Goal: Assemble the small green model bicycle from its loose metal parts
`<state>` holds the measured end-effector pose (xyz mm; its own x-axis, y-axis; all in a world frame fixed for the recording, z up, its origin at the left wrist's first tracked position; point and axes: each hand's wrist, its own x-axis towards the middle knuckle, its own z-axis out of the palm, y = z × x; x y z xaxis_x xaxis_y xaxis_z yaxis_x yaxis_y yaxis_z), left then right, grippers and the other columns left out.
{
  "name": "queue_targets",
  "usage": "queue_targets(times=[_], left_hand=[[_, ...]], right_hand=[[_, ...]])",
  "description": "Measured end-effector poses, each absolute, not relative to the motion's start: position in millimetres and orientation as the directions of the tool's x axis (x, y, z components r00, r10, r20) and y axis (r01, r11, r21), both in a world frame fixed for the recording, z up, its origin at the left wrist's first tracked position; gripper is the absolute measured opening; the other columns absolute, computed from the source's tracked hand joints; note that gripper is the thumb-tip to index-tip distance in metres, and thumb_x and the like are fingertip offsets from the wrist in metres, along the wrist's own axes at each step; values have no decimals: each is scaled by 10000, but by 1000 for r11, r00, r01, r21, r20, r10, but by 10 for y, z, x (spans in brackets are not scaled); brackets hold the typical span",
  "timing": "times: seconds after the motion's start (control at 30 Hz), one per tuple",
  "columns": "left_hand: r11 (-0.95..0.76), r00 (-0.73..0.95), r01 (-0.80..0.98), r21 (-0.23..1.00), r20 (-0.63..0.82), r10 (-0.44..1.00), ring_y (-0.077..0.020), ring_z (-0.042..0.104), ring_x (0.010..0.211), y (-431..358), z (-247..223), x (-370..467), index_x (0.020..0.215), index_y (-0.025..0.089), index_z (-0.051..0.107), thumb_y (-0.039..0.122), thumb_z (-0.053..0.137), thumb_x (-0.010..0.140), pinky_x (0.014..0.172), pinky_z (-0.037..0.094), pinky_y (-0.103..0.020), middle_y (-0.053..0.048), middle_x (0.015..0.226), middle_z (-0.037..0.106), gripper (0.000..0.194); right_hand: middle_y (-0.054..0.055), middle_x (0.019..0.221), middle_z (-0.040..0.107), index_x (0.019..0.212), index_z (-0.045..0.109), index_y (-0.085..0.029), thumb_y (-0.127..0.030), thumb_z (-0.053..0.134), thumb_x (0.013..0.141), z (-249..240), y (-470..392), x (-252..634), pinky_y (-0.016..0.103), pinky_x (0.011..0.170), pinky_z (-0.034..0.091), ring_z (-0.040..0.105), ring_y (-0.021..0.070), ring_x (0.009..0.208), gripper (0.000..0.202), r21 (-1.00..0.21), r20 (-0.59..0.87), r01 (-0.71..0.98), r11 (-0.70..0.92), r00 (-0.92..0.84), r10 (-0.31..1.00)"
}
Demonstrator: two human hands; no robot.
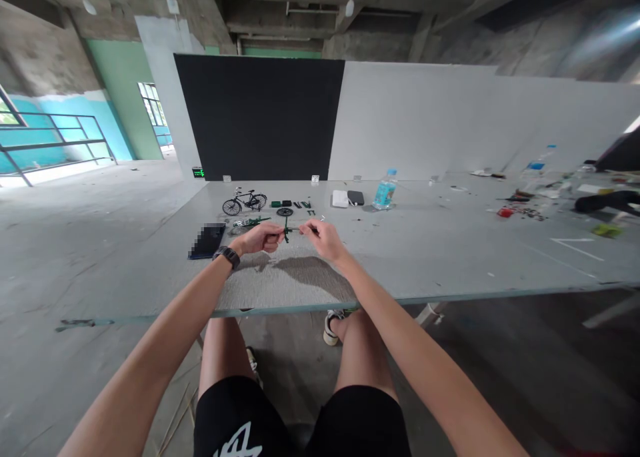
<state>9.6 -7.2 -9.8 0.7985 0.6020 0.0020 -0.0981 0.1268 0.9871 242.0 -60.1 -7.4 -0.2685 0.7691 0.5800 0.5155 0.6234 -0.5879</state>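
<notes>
My left hand (265, 238), with a dark watch on its wrist, pinches a small dark green part (287, 230) above the grey table (400, 257). From the right, my right hand (320, 236) closes its fingers on a thin dark tool (305, 229) whose narrow shaft points at the green part. Just beyond my hands lies a small black wheel (285, 212). Green frame pieces (247, 222) rest behind my left hand. A black model bicycle (245, 202) stands farther back on the left.
A dark tablet-like object (207, 240) lies left of my left hand. Small green and black parts (281, 204) sit near the back. Farther right are a white case (340, 199), a blue-labelled bottle (385, 190) and a red item (505, 212). Upright panels (415, 124) line the back.
</notes>
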Motion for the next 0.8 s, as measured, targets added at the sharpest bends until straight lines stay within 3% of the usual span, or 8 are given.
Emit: queue_targets(times=[0.23, 0.5, 0.67, 0.8], left_hand=[[32, 829, -62, 998, 34, 558, -56, 184, 418, -73, -83, 143, 721, 114, 645, 457, 631, 911, 428, 219, -203, 90, 509, 208, 392], [-47, 834, -26, 999, 48, 550, -56, 197, 428, -114, -46, 180, 722, 121, 635, 458, 622, 924, 449, 186, -216, 83, 504, 231, 392], [-81, 836, -5, 997, 49, 547, -60, 192, 425, -130, -31, 181, 723, 124, 643, 461, 618, 922, 446, 172, -228, 80, 493, 241, 393], [-102, 801, -30, 994, 85, 593, -61, 206, 429, -107, -68, 200, 710, 128, 623, 464, 643, 902, 449, 188, -229, 80, 502, 251, 387]], right_hand=[[-59, 486, 370, 770, 623, -199, -721, 532, 895, 31, -586, 2543, 258, 456, 250, 325, 108, 435, 544, -762, 405, 391, 516, -334, 851], [-124, 470, 243, 787, 568, -201, -691, 618, 857, -52, -470, 2650, 225, 388, 179, 198, 63, 388, 498, -925, 190, 233, 301, -403, 895], [-127, 488, 226, 817, 591, -193, -661, 625, 875, -74, -434, 2665, 225, 387, 171, 166, 59, 398, 473, -932, 142, 236, 275, -462, 875], [-107, 497, 276, 854, 613, -185, -674, 560, 908, -10, -344, 2728, 227, 406, 238, 244, 75, 404, 495, -884, 178, 332, 329, -412, 894]])
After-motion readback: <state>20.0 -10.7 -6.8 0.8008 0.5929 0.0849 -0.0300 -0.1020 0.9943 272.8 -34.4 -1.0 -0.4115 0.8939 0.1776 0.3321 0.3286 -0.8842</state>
